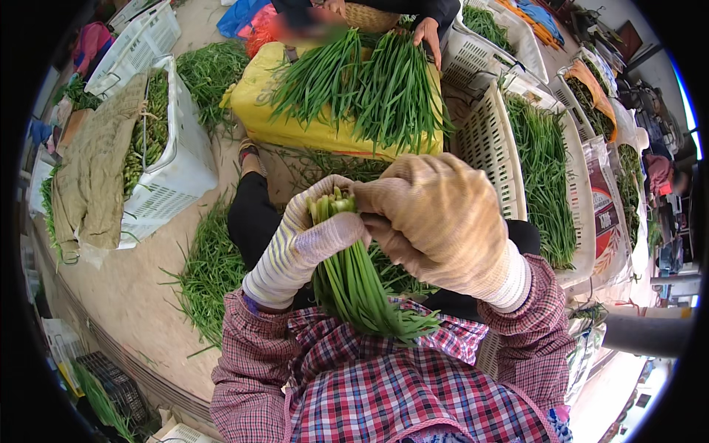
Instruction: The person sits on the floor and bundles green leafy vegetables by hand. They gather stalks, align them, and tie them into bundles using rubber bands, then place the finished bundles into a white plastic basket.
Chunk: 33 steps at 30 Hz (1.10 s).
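Observation:
My left hand (324,232), in a striped knit glove, is closed round a bundle of leafy green stalks, likely garlic chives (360,282). The pale cut ends point up between thumb and fingers, and the leaves hang down over my checked apron. My right hand (432,221), in a tan-stained glove, is at the top of the bundle with bent fingers by the cut ends; whether its fingertips grip a stalk is hidden. In front of me, two spread heaps of the same greens (388,88) lie on a yellow wrapped block (255,105).
Another person's hand (427,39) touches the greens at the block's far edge. A white plastic crate of greens (498,160) stands at right, a crate partly covered by brown cloth (183,160) at left. Loose greens (213,271) lie on the floor beside my leg.

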Each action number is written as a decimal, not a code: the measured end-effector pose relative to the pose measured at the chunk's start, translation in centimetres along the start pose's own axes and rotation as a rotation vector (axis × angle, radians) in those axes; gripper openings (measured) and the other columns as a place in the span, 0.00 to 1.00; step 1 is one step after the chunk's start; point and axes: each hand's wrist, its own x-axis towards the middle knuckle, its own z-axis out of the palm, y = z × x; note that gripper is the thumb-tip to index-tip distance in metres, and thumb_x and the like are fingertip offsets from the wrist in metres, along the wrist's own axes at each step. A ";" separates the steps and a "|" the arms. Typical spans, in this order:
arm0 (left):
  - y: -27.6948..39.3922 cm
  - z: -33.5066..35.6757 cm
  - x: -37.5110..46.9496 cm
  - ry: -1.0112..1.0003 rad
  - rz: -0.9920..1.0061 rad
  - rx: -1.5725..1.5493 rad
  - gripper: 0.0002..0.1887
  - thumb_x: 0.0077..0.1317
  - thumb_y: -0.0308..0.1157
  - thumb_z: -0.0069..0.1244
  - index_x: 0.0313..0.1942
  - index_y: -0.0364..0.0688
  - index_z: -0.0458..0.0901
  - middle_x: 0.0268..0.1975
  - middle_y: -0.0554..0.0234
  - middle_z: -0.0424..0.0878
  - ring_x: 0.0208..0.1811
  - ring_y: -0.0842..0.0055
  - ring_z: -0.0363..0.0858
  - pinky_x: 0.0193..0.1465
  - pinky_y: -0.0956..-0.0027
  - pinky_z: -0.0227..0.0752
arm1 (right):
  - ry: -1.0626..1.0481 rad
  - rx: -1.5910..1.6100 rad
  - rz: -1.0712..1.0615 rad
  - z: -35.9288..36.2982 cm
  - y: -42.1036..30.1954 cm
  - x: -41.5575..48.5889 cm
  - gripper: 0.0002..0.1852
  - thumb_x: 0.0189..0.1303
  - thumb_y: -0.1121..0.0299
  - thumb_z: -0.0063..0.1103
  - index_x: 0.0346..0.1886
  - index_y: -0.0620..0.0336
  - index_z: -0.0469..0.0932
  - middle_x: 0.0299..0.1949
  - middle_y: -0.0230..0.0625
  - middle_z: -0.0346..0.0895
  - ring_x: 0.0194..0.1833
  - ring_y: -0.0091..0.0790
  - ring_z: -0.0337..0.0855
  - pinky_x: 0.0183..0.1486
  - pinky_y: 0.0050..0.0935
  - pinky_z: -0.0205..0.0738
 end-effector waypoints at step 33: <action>5.8 -4.3 2.1 0.449 0.765 0.044 0.12 0.68 0.42 0.52 0.33 0.44 0.74 0.31 0.70 0.75 0.39 0.75 0.75 0.51 0.67 0.70 | 0.534 1.141 0.470 -1.8 7.6 -4.0 0.26 0.62 0.61 0.65 0.60 0.64 0.73 0.52 0.36 0.79 0.55 0.27 0.76 0.61 0.26 0.67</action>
